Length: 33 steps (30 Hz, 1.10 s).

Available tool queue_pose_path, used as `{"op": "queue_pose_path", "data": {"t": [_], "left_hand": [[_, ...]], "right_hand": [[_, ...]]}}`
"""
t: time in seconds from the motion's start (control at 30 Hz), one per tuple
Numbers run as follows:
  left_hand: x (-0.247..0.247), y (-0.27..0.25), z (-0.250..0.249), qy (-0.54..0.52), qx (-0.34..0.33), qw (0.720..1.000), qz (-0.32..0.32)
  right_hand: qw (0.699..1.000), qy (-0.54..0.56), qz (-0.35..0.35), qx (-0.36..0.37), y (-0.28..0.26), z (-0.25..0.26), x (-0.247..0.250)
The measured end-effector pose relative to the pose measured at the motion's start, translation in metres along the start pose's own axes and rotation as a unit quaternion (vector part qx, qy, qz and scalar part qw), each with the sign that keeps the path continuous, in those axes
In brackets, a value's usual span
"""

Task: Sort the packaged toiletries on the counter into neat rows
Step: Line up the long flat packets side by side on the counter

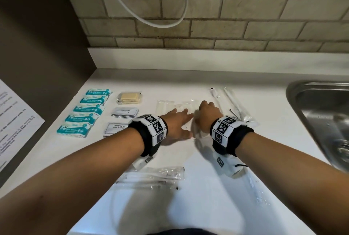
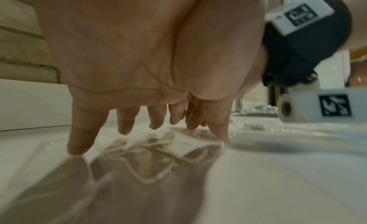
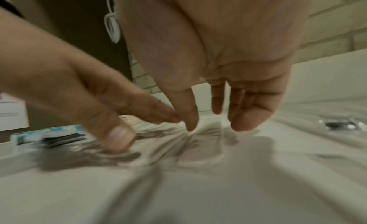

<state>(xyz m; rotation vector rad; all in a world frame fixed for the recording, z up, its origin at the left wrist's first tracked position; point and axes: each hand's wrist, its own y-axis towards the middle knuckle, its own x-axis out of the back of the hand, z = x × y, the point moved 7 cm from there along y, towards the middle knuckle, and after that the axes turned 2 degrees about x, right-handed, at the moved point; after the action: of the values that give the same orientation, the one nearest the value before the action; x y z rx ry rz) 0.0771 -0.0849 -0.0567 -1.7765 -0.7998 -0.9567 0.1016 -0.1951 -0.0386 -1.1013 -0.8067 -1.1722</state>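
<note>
A: Where are the hands?

B: Both sit mid-frame in the head view on the white glossy surface (image 1: 188, 206). The left hand (image 1: 176, 124) lies flat, fingers straight and spread, pressing on a clear crinkled plastic packet (image 1: 175, 107). The right hand (image 1: 208, 115) is just beside it, its fingertips (image 3: 191, 125) down on the same film; whether they pinch it or only touch, I cannot tell through the blur.

A: And the rest of the toiletries?

B: At the left of the frame, five teal-and-white wrapped packets (image 1: 88, 112) run in a diagonal row. Right of them is a column: a clear bag of pale yellow pads (image 1: 129, 98), a white toothpaste sachet stack (image 1: 125, 112), and a white shampoo sachet (image 1: 115, 129), partly behind the left wrist. Clear-wrapped long slim items (image 1: 229, 102) lie at the upper right of the hands, and more clear wrapped sticks (image 1: 151, 177) below the left wrist.

A: Anything else?

B: A steel sink (image 1: 321, 114) at the right edge.
</note>
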Motion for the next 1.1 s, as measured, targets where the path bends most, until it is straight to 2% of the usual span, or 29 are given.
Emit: {"op": "queue_pose_path", "data": {"t": [0.07, 0.17, 0.23, 0.3, 0.4, 0.53, 0.83, 1.1], "left_hand": [[0.018, -0.003, 0.007, -0.041, 0.003, 0.997, -0.060], [0.046, -0.013, 0.034, -0.031, 0.070, 0.987, -0.145], [0.057, -0.023, 0.048, 0.028, 0.091, 0.983, -0.158], [0.057, -0.036, 0.053, 0.086, 0.098, 0.983, -0.128], [0.038, -0.044, 0.060, 0.166, 0.087, 0.980, -0.066], [0.015, -0.041, 0.069, 0.198, 0.077, 0.977, -0.012], [0.012, -0.040, 0.079, 0.209, 0.059, 0.974, -0.058], [0.013, -0.037, 0.091, 0.208, 0.045, 0.975, -0.058]], "right_hand": [[0.996, -0.025, -0.001, 0.082, -0.005, 0.015, -0.002], [0.982, -0.061, 0.010, 0.178, -0.014, 0.038, -0.011], [0.971, -0.095, 0.029, 0.217, -0.020, 0.052, -0.021], [0.960, -0.136, 0.052, 0.241, -0.024, 0.062, -0.032], [0.949, -0.188, 0.084, 0.240, -0.023, 0.068, -0.047], [0.944, -0.216, 0.111, 0.224, -0.022, 0.072, -0.051], [0.947, -0.206, 0.116, 0.217, -0.016, 0.083, -0.054], [0.947, -0.200, 0.105, 0.230, -0.012, 0.097, -0.057]]}}
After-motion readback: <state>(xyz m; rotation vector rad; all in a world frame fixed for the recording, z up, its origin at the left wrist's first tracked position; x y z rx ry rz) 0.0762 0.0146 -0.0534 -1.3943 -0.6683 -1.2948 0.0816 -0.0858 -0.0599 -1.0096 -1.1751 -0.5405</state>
